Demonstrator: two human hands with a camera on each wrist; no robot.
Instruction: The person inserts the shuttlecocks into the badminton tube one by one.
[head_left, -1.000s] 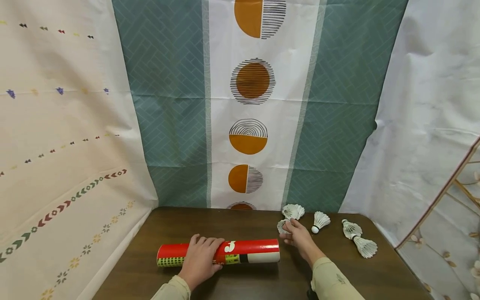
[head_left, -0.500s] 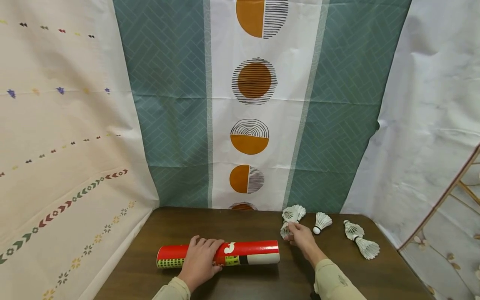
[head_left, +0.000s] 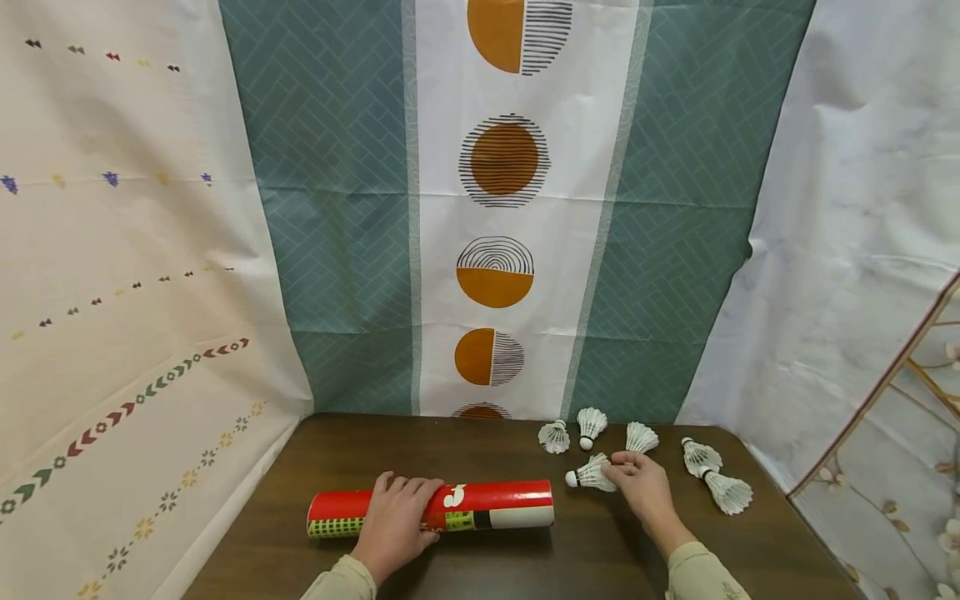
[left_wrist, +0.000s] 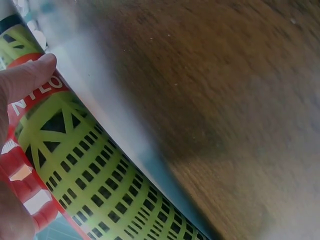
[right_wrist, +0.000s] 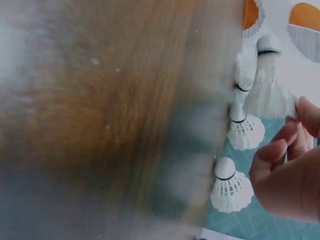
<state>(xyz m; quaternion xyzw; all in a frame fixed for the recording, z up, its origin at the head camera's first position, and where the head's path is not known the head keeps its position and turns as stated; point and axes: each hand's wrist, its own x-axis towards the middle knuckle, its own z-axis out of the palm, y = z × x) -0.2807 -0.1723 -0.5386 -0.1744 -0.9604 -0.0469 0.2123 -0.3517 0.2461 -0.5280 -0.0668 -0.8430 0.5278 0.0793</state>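
Note:
My left hand (head_left: pixel 397 518) grips a red shuttlecock tube (head_left: pixel 513 502) lying sideways on the table, its fingers over the top. Close up in the left wrist view, the thumb presses beside the white lettering on the tube (left_wrist: pixel 100 165), above a yellow-green and black pattern. With my right hand (head_left: pixel 643 492) I pinch a white shuttlecock (head_left: pixel 590 475) by the feather edge, right of the tube. Its cork points left, toward the tube's end. The right wrist view shows fingertips (right_wrist: pixel 303 112) at the skirt of that shuttlecock (right_wrist: pixel 270 92).
Behind it lie two loose shuttlecocks, one at the left (head_left: pixel 555 437) and one beside it (head_left: pixel 592 423). Another shuttlecock (head_left: pixel 641 437) is partly behind my right hand. Two more, one (head_left: pixel 702 457) against the other (head_left: pixel 730 492), lie near the right edge of the brown table (head_left: pixel 450 450).
From the group at the back, my right hand has drawn one shuttlecock toward me and rightward, turning its cork left. The shuttlecocks left behind now lie apart. My left hand stays on the tube.

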